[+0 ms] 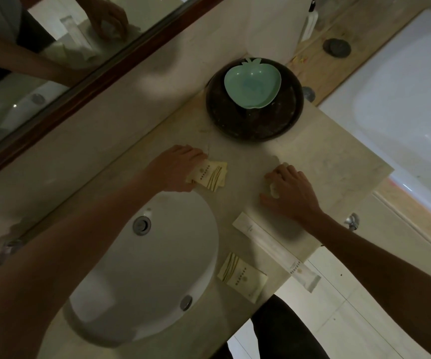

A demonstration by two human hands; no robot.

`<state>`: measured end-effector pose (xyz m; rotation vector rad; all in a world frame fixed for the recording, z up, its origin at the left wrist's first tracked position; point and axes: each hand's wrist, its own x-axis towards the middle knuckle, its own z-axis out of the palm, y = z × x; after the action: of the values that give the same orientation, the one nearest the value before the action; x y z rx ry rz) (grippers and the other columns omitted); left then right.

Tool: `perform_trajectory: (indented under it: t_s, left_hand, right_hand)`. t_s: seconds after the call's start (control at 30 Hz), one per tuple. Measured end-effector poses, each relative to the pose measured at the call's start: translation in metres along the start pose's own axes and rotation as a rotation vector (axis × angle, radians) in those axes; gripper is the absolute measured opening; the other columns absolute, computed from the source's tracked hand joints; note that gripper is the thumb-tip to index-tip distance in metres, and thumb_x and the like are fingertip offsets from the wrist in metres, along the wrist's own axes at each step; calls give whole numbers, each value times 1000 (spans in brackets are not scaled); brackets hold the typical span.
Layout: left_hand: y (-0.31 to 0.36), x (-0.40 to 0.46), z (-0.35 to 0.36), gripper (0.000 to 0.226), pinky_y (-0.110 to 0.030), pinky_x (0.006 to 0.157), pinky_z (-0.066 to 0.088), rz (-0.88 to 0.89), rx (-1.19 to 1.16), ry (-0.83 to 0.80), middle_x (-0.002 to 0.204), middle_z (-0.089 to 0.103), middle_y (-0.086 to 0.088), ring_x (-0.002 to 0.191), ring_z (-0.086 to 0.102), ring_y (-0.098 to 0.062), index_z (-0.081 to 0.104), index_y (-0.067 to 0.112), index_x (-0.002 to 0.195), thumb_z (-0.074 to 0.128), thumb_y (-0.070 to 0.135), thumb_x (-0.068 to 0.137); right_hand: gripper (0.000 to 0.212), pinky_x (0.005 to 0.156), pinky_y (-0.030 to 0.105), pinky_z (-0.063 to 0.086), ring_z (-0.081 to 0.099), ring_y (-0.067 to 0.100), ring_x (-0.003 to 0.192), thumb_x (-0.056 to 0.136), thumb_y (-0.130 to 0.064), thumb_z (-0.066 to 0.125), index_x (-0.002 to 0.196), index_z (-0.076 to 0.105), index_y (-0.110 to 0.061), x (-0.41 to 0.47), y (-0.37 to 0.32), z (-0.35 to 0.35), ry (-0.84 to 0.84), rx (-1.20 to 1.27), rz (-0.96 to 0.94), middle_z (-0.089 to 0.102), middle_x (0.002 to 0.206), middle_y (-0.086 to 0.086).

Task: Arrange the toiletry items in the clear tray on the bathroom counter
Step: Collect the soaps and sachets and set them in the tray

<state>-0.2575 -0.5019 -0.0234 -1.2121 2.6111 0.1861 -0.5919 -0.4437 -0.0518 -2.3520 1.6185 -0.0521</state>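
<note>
My left hand [174, 168] rests on a small stack of cream sachets [210, 174] printed with gold stripes, fingers gripping their left edge on the counter. To the right, my right hand [290, 190] lies palm down over a small pale item [274, 189] that peeks out between the fingers. A long white wrapped packet [274, 251] lies diagonally near the counter's front edge. Another cream sachet [241, 277] sits beside it, close to the sink. No clear tray is plainly visible.
A dark round bowl [254, 125] at the back holds a mint apple-shaped dish [252, 82]. A white sink basin [144, 268] takes the left front. A mirror [40, 47] spans the wall, and a bathtub [403, 99] lies to the right.
</note>
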Motion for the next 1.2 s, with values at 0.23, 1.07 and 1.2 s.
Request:
perform_trajectory:
  t_s: [0.23, 1.07, 1.2]
  left_hand:
    - [6, 16, -4, 76, -41, 105, 34, 84, -61, 23, 126, 54, -9, 115, 49, -27, 50, 14, 133, 77, 46, 70]
    - [99, 68, 3, 79, -41, 99, 37, -153, -54, 60, 131, 48, -14, 115, 46, -30, 39, 5, 137, 60, 51, 77]
    - [96, 50, 0, 79, -42, 96, 44, 20, -59, 143, 127, 54, -16, 108, 54, -32, 47, 2, 134, 71, 36, 67]
  right_hand:
    - [52, 85, 42, 48, 55, 32, 105, 76, -40, 71, 119, 62, -11, -5, 11, -2, -33, 98, 50, 58, 117, 10]
    - [43, 78, 39, 50, 53, 29, 99, 80, -30, 72, 118, 61, -13, -3, 15, 9, 21, 143, 72, 56, 120, 8]
    - [42, 81, 42, 50, 52, 32, 101, 81, -28, 72, 118, 62, -11, -3, 13, 7, 10, 140, 93, 56, 121, 11]
